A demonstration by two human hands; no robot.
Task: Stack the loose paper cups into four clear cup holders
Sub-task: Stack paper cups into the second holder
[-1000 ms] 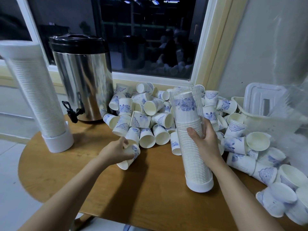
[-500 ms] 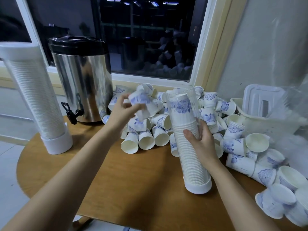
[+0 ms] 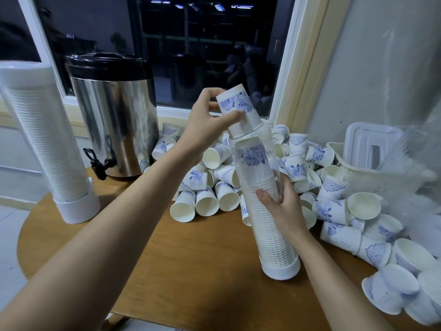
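My left hand pinches an upside-down paper cup with a blue flower print, its rim just entering the open top of a clear cup holder. The holder stands tilted on the round wooden table, nearly full of nested cups, on a white base. My right hand grips the holder around its middle. A pile of loose cups lies behind it and spreads to the right. A second, full holder stands at the far left.
A steel drinks urn with a black lid and tap stands at the back left by the window. A white plastic basket and a clear plastic bag sit at the right behind more loose cups. The table's front edge is near.
My left hand took a cup from the pile, lifted it and turned it upside down over the holder's mouth. My right hand kept its grip on the holder.
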